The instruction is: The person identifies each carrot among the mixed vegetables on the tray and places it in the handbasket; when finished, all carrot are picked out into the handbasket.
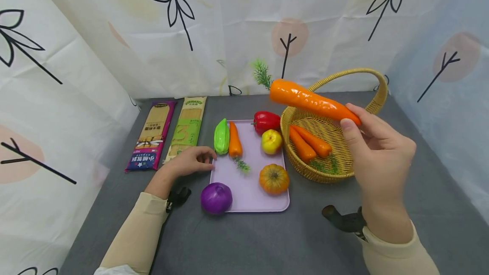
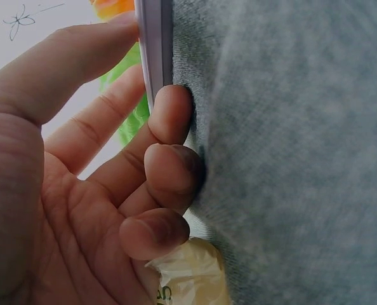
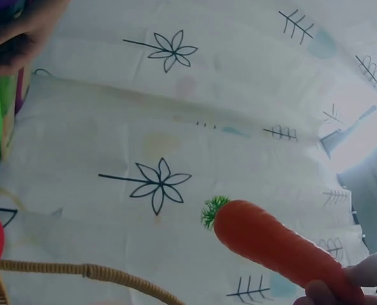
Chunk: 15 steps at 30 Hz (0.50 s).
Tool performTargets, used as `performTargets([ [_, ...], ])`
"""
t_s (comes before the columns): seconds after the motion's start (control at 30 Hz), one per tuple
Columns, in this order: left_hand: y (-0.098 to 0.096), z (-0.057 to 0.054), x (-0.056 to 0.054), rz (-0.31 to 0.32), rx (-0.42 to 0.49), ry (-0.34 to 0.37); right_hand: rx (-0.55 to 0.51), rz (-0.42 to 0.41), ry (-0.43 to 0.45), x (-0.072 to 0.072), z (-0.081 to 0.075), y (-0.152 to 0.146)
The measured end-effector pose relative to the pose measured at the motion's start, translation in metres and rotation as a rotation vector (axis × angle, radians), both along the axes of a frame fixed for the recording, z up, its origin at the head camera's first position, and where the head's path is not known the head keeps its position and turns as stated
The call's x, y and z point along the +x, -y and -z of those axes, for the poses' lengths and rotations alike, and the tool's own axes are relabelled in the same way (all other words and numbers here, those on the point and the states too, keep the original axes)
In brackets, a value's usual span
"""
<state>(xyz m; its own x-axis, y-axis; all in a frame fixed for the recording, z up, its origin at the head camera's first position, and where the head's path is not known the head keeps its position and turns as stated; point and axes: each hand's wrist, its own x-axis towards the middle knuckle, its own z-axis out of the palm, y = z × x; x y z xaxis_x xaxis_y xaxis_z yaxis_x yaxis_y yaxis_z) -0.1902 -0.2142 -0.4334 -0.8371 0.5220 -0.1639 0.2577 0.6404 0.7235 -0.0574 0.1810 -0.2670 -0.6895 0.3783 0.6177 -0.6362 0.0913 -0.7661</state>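
Observation:
My right hand [image 1: 382, 156] pinches the tapered tip of an orange carrot [image 1: 305, 99] between thumb and fingers, holding it up in front of the wicker basket [image 1: 324, 177]. The carrot's green leafy top [image 3: 212, 211] points away to the left. My left hand [image 1: 192, 161] grips the left rim of the lilac tray [image 1: 252, 181], thumb at the rim [image 2: 155, 51] and the other fingers curled against the cloth. Close to that hand, a green vegetable [image 1: 221, 137] and another carrot [image 1: 234, 141] lie at the tray's upper left. Two more carrots [image 1: 302, 144] lie inside the basket.
A red pepper [image 1: 266, 122], a yellow fruit [image 1: 271, 141] and a small pumpkin [image 1: 274, 179] sit along the tray's right side. A purple onion [image 1: 216, 198] overlaps its lower left corner. Two noodle packs [image 1: 150, 135] lie at the left. The basket's handle [image 1: 378, 96] arches up.

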Motion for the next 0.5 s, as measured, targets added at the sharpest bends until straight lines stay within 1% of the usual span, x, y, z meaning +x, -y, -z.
performTargets([
  [0.07, 0.0, 0.0, 0.0, -0.003, -0.002, -0.001, -0.058, -0.005, -0.004, 0.002, -0.004, -0.004],
  [0.17, -0.001, 0.0, 0.0, -0.003, -0.002, 0.002, -0.115, 0.0, -0.005, 0.004, -0.009, -0.01],
  [0.27, -0.001, -0.002, 0.001, -0.005, 0.001, 0.008, -0.158, 0.031, 0.029, 0.006, -0.013, -0.016],
  [0.4, -0.002, -0.003, 0.002, -0.004, 0.006, 0.011, -0.202, 0.091, 0.096, 0.007, -0.018, -0.027],
  [0.5, -0.002, -0.004, 0.002, -0.01, 0.005, 0.014, -0.216, 0.123, 0.091, 0.006, -0.019, -0.037],
])
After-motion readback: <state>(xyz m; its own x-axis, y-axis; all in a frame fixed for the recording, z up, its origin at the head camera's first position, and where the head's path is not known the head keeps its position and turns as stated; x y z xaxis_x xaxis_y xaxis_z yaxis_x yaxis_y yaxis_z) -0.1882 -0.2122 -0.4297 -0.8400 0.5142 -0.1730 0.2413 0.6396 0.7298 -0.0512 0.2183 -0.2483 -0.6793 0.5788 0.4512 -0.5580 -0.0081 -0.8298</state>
